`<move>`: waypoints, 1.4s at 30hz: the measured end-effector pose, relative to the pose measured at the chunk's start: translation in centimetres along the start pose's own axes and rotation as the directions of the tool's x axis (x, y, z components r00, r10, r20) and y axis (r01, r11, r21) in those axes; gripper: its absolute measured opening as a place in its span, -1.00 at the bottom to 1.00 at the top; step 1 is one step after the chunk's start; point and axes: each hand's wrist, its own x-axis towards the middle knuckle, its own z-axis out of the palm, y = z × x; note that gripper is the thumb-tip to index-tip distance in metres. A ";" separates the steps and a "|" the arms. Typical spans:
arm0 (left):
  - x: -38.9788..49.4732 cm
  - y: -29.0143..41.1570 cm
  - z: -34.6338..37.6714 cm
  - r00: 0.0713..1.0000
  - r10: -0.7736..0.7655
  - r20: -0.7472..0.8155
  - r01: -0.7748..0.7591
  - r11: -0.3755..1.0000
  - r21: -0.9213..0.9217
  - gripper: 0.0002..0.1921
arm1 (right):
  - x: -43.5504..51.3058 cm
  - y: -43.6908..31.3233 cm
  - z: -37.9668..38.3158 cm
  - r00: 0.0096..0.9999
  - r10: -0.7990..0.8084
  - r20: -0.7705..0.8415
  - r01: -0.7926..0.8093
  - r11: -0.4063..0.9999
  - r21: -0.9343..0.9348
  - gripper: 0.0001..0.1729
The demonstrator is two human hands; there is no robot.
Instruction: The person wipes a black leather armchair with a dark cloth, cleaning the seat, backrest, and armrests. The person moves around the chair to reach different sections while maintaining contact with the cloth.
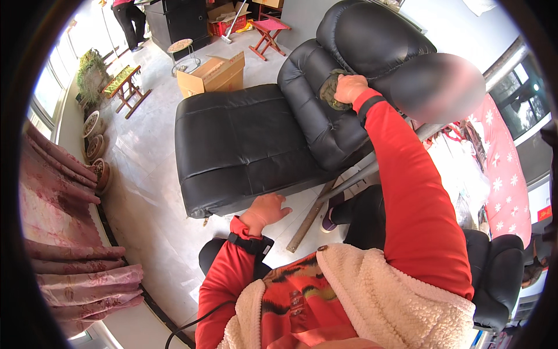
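Observation:
My right hand [351,88] grips a crumpled dark green cloth [330,92] and presses it against the tufted backrest [301,74] of a black leather recliner. Above the cloth bulges the recliner's padded headrest [370,37]. The broad black seat [239,139] stretches out to the left, with seams across it. Close to the seat's near edge, my left hand [265,213] hangs with nothing in it, its thumb apart from the fingers. Whether it touches the edge I cannot tell.
A metal pole [353,176] and a wooden stick [309,222] lie by my feet. Beyond the seat are a cardboard box [222,74], a round stool [180,46] and folding stools [268,32]. Flower pots [95,147] line the left wall near pink curtains [65,209]. Another person [129,22] stands far back.

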 end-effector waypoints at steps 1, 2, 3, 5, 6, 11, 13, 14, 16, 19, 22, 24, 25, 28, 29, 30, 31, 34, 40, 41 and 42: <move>-0.4 0.1 0.0 1.000 0.002 -0.003 -0.002 1.000 -0.007 -0.45 | -1.3 -0.2 -0.3 0.999 -0.035 0.026 0.037 0.997 -0.062 -0.31; -0.8 0.3 0.0 1.000 0.013 -0.018 -0.013 1.000 -0.012 -0.45 | -2.5 -0.5 -0.6 0.998 -0.062 0.024 0.065 0.986 -0.151 -0.42; -1.2 0.4 0.0 0.999 0.023 -0.026 -0.023 1.000 -0.010 -0.46 | -3.3 -0.5 -1.1 0.997 -0.078 -0.026 0.074 0.988 -0.135 -0.44; -1.8 0.8 -0.2 0.997 0.052 -0.051 -0.053 0.998 -0.018 -0.46 | -4.0 -0.1 -2.3 0.987 -0.123 -0.103 0.111 0.987 -0.113 -0.49; -2.0 1.0 -0.3 0.996 0.068 -0.061 -0.068 0.998 -0.003 -0.46 | -4.1 0.1 -2.8 0.951 -0.164 -0.262 0.149 0.986 -0.076 -0.56; -2.1 1.3 -1.2 0.999 0.035 -0.027 -0.036 0.999 -0.040 -0.47 | -1.9 1.4 -4.5 0.994 -0.013 -0.108 -0.011 0.976 -0.218 -0.63; -2.1 1.0 -1.5 0.999 0.023 -0.032 -0.025 0.999 -0.048 -0.47 | -1.4 1.6 -5.0 0.999 0.027 -0.047 -0.037 0.974 -0.224 -0.63; -2.1 0.8 -1.5 0.998 0.025 -0.049 -0.027 0.999 -0.040 -0.47 | -1.3 1.7 -5.4 0.999 0.038 -0.023 -0.042 0.969 -0.242 -0.62; -2.0 0.4 -1.5 0.997 0.033 -0.076 -0.035 0.999 -0.028 -0.49 | -1.5 2.0 -6.5 0.995 0.076 0.067 -0.057 0.967 -0.247 -0.56; -2.0 -0.1 -1.2 0.989 0.059 -0.137 -0.063 0.998 -0.029 -0.52 | -2.5 3.5 -8.9 0.994 0.069 0.083 -0.048 0.971 -0.233 -0.46; -1.8 -0.1 -1.0 0.982 0.084 -0.170 -0.090 0.996 -0.025 -0.53 | -3.5 6.3 -12.0 0.992 0.036 0.118 -0.007 0.973 -0.232 -0.43; -1.6 0.0 -0.9 0.983 0.084 -0.165 -0.093 0.994 -0.049 -0.52 | -4.0 8.8 -14.1 0.993 0.037 0.114 -0.006 0.963 -0.268 -0.45; -1.5 0.2 -1.0 0.983 0.091 -0.159 -0.098 0.995 -0.033 -0.52 | -4.5 10.2 -15.0 0.995 0.007 0.099 0.019 0.968 -0.252 -0.47; -1.3 0.4 -1.3 0.996 0.054 -0.067 -0.057 0.997 -0.042 -0.46 | -6.0 14.4 -17.5 0.969 0.243 -0.041 -0.245 0.929 -0.279 -0.54; -1.3 0.6 -1.3 0.997 0.044 -0.056 -0.045 0.999 -0.017 -0.45 | -6.6 15.7 -18.2 0.933 0.339 -0.115 -0.359 0.880 -0.311 -0.57; -1.3 0.7 -1.4 0.997 0.047 -0.063 -0.048 0.999 -0.016 -0.45 | -7.2 16.6 -18.1 0.911 0.346 -0.222 -0.402 0.864 -0.303 -0.58; -1.3 0.8 -1.4 0.996 0.056 -0.066 -0.058 0.998 -0.035 -0.45 | -7.8 17.3 -18.2 0.878 0.348 -0.328 -0.444 0.848 -0.288 -0.60; -1.2 1.0 -1.2 0.994 0.064 -0.093 -0.067 0.997 -0.035 -0.46 | -8.8 17.0 -17.3 0.882 0.292 -0.370 -0.399 0.880 -0.257 -0.63; -1.1 0.6 -1.1 0.992 0.066 -0.108 -0.066 0.998 0.005 -0.45 | -10.6 12.3 -12.4 0.888 0.070 -0.454 -0.271 0.877 -0.396 -0.77; -1.1 0.4 -1.0 0.992 0.060 -0.111 -0.063 0.998 -0.027 -0.45 | -11.1 11.8 -11.7 0.874 0.115 -0.473 -0.294 0.899 -0.325 -0.76; -1.3 0.2 -1.1 0.993 0.045 -0.105 -0.049 0.998 -0.029 -0.45 | -11.5 11.0 -11.0 0.881 0.086 -0.465 -0.276 0.891 -0.359 -0.76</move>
